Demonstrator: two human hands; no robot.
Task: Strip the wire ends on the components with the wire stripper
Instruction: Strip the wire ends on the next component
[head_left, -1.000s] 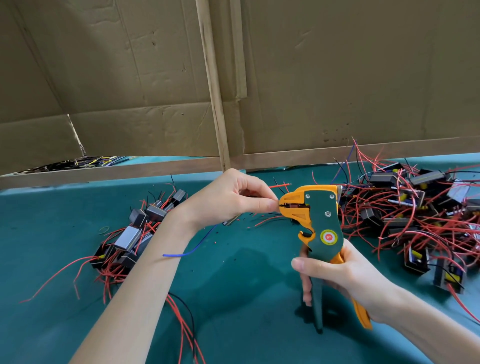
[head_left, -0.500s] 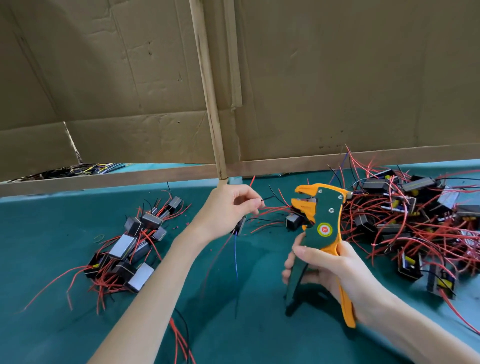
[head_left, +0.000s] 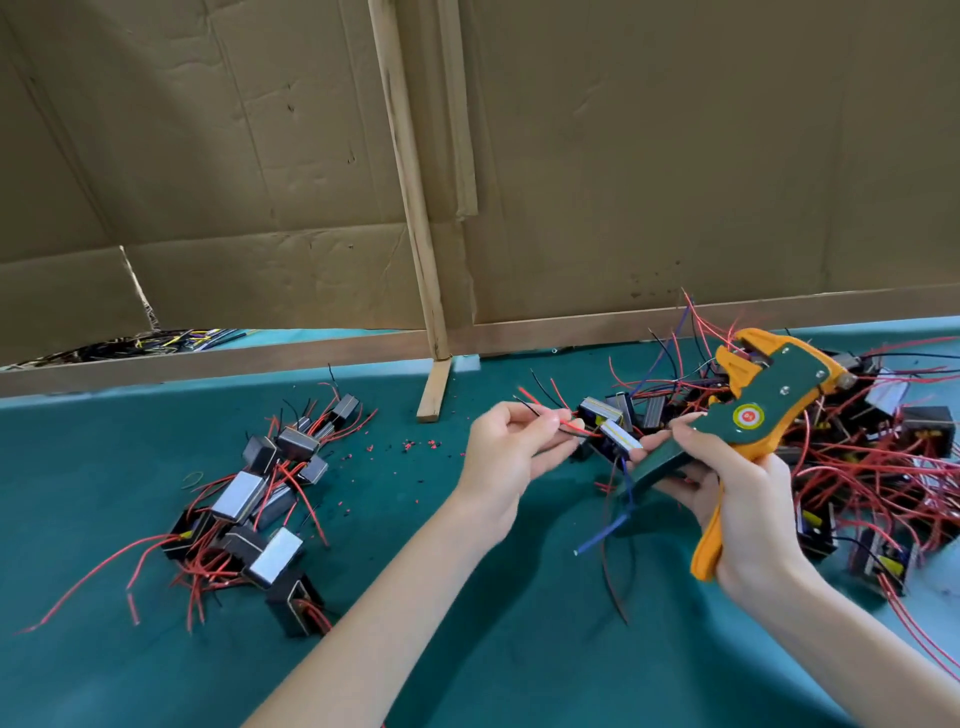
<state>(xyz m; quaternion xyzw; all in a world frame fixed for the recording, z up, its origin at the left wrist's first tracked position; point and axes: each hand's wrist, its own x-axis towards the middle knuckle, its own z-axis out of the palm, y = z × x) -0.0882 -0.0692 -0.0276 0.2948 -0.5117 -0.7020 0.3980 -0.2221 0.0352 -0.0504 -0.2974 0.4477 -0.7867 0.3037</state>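
My right hand (head_left: 737, 499) grips the handles of the orange and green wire stripper (head_left: 763, 405), its jaws tilted up and to the left above the right pile. My left hand (head_left: 506, 452) pinches thin red and black wires (head_left: 566, 423) of a small black component with a silver band (head_left: 615, 439), which hangs between both hands. A blue wire (head_left: 610, 525) and a dark one dangle from it. The stripper jaws are apart from the wires.
A heap of components with red wires (head_left: 883, 457) covers the right of the green table (head_left: 415, 571). A smaller pile (head_left: 260, 499) lies at the left. Red insulation bits (head_left: 415, 445) dot the middle. A cardboard wall (head_left: 623, 156) and wooden post (head_left: 410, 197) stand behind.
The stripper has swung away to the right and tilted, off the wire it was clamping. My left hand has drawn the component toward the middle and now holds its wires near my right hand.
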